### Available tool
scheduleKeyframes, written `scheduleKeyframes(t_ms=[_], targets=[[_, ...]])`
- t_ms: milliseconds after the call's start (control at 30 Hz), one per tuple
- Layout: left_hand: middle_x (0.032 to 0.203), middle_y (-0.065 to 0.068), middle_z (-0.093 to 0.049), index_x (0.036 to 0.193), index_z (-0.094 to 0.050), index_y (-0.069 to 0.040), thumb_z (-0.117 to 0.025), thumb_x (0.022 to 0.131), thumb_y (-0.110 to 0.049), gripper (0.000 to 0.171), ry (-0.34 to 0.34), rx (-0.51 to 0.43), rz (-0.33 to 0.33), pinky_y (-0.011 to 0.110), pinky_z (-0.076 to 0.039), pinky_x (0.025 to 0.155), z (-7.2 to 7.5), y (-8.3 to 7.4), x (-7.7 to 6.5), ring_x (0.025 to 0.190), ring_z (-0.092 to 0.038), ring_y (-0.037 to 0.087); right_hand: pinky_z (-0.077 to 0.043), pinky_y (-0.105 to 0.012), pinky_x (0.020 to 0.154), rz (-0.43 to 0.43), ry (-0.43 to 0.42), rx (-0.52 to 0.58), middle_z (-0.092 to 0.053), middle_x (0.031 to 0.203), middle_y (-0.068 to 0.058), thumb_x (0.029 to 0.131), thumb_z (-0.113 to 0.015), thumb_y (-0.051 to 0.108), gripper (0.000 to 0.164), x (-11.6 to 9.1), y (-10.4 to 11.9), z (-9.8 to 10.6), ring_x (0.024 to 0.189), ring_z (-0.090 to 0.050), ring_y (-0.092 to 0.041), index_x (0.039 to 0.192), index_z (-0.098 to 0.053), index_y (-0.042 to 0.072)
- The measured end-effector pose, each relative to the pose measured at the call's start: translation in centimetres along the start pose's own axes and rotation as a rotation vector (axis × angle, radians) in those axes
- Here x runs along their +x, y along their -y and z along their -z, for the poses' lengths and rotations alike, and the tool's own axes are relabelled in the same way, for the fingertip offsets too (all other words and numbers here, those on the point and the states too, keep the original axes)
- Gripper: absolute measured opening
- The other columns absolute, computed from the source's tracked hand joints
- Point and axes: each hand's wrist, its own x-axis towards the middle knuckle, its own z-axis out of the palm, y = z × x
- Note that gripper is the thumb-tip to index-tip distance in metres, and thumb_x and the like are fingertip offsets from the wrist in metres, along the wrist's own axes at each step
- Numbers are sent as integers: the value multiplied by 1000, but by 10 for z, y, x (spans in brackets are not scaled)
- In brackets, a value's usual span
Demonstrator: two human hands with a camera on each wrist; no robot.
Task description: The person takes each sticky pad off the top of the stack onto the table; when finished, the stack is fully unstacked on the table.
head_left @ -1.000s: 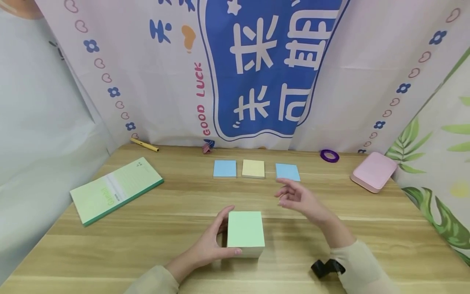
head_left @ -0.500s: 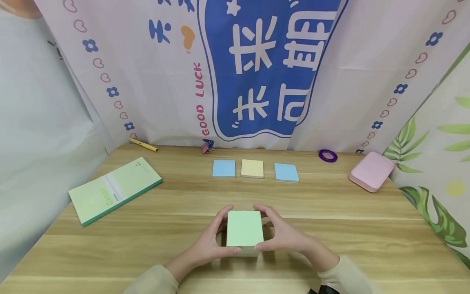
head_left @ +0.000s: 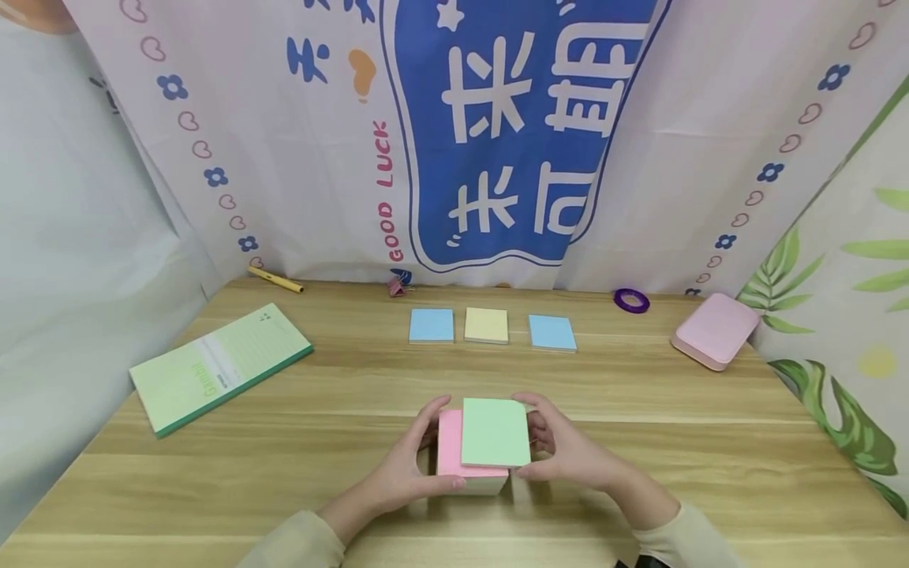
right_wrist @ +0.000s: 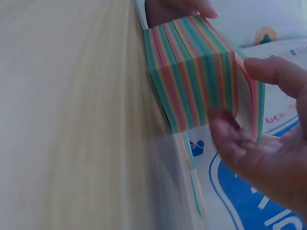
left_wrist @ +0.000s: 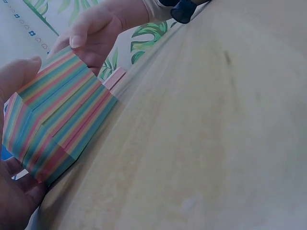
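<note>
A thick stack of sticky notes [head_left: 472, 484] stands on the table, its sides striped in several colours in the left wrist view. My left hand [head_left: 398, 472] grips the stack from the left, thumb on the near side and fingers at the far side. Pink paper [head_left: 449, 448] shows on top of it. Over that lies a thin green-topped sticky note pad [head_left: 495, 432], shifted to the right and overhanging the stack. My right hand [head_left: 571, 451] holds this pad by its right side, with the thumb at the near corner; in the right wrist view a gap separates pad from stack.
Two blue pads [head_left: 431, 325] [head_left: 552, 333] and a yellow pad [head_left: 486, 325] lie in a row behind. Left are a green notebook [head_left: 222, 367] and yellow pen [head_left: 275, 278]. Purple tape [head_left: 631, 300] and a pink case [head_left: 715, 331] lie right; a small clip [head_left: 399, 282] sits at the back.
My right hand has come in from the upper right to the stack and drawn the green-topped pad rightward, uncovering pink paper. My left hand has kept its grip on the stack.
</note>
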Motion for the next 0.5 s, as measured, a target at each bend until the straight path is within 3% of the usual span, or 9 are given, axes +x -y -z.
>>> scheduleKeyframes(t_ms=[100,200,367,500], targets=[[119,3,-40,135,-19,-28,-76,64,-26,91,0,-1,17,39,-29,94,0,7,0,109,-39,17,-43,-35,80,33,28,196,-42,115,-26,71,-62,-9,82,-3,-1,7,100,-48,-32,132,-8,1],[118,5,-41,135,-20,-25,-76,64,-27,90,1,-16,8,41,-29,94,0,9,1,109,-39,19,-44,-34,78,102,48,310,-39,118,-26,69,-58,-15,83,-5,-3,15,100,-47,-32,132,-6,2],[119,6,-40,136,-20,-18,-76,64,-26,91,3,-20,9,42,-29,93,0,9,0,109,-39,20,-43,-33,80,160,3,337,-39,119,-22,68,-55,-17,83,-9,-5,32,100,-47,-29,133,-8,6],[119,5,-40,136,-19,-22,-76,64,-27,92,6,-17,20,41,-28,94,0,8,1,110,-38,19,-43,-32,80,171,-58,348,-36,120,-22,69,-52,-19,85,-13,-2,55,101,-45,-27,135,-6,8]])
